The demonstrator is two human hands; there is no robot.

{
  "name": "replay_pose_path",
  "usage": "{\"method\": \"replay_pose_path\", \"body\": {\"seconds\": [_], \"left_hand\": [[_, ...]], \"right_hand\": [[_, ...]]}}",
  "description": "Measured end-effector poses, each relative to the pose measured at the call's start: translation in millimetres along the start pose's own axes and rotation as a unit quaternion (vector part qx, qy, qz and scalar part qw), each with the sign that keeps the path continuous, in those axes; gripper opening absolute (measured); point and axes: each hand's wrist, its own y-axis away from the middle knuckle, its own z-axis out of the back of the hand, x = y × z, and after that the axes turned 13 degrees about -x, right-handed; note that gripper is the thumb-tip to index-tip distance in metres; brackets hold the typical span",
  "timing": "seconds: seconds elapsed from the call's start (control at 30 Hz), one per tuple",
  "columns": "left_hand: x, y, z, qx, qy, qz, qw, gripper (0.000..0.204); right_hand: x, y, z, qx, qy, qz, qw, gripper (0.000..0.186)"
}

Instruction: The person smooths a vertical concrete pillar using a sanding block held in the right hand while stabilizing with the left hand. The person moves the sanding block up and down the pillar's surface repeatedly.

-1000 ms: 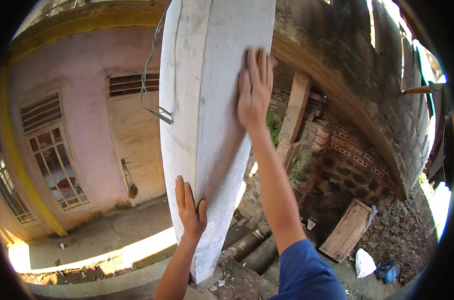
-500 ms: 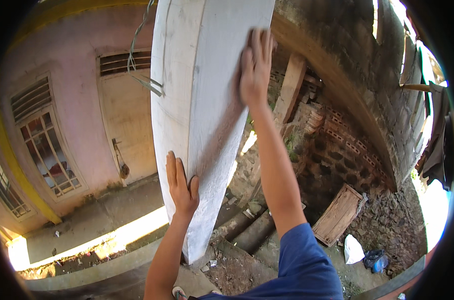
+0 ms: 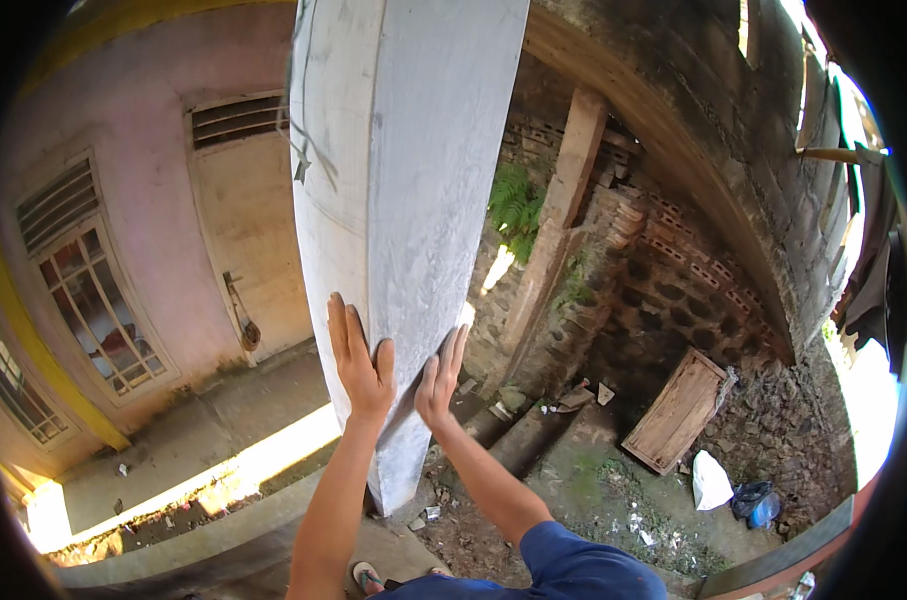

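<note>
A tall whitish-grey square column (image 3: 429, 130) rises in front of me. Flat against its left face, near the corner edge, lies my left hand (image 3: 362, 365), fingers stretched upward and the thumb apart. On the right-hand face, at about the same height, my right hand (image 3: 442, 378) rests with its fingers extended. Neither palm is visible, and I see nothing held in either hand. Thin bent wire (image 3: 300, 155) sticks out from the column's upper left side.
Left of the column stands a pink wall with a pale door (image 3: 254, 230) and a barred window (image 3: 99, 300). To the right are a wooden post (image 3: 574, 165), a fern (image 3: 517, 205), a wooden panel (image 3: 676, 412), a white bag (image 3: 711, 480) and a dark-blue bag (image 3: 759, 505). My sandalled foot (image 3: 367, 577) shows below.
My right hand has slid down the column's right face from high up to beside my left hand. The left hand stays in nearly the same place. The view has shifted slightly.
</note>
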Motion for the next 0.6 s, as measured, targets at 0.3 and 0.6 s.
{"method": "replay_pose_path", "body": {"seconds": [0.3, 0.6], "left_hand": [[3, 7, 1, 0.025, -0.026, -0.021, 0.999, 0.065], [1, 7, 2, 0.003, -0.009, 0.008, 1.000, 0.064]], "right_hand": [[161, -362, -47, -0.116, -0.067, 0.330, 0.935, 0.050], [37, -80, -16, 0.018, 0.013, 0.277, 0.961, 0.049]]}}
